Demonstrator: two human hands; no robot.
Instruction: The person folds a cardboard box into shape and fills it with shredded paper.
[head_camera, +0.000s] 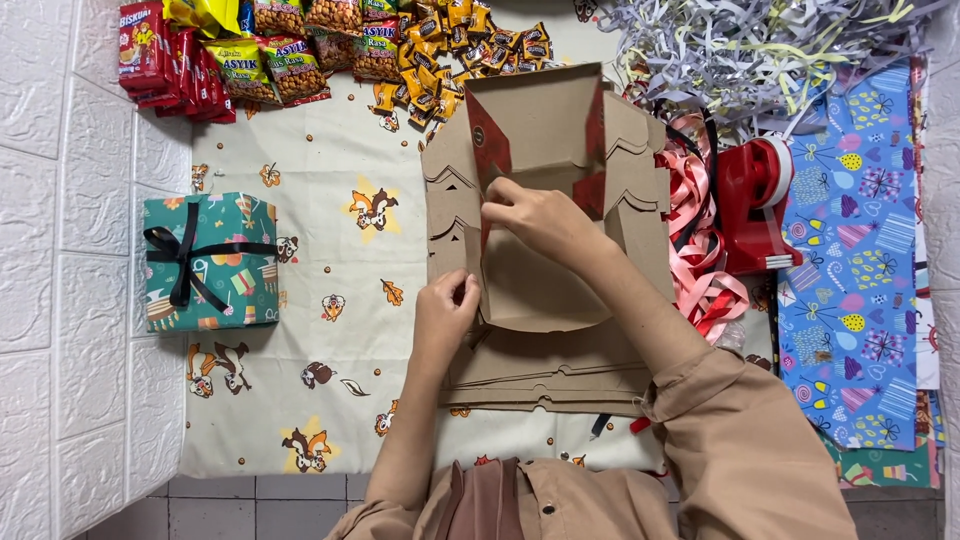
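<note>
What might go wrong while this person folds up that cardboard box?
The left hand and right hand pinch one side flap of the flat cardboard box; a hard push might crease or tear it. The box lies on a stack of flat blanks, which could slide. Loose pink ribbon alongside might get caught in a fold.

Left of the fingers, well apart, a wrapped gift (210, 262) with black ribbon; above, snack packets (300, 45); right, red tape dispenser (755, 205), pink ribbons (700, 270), patterned paper (860, 260); shredded paper (750, 50).
</note>
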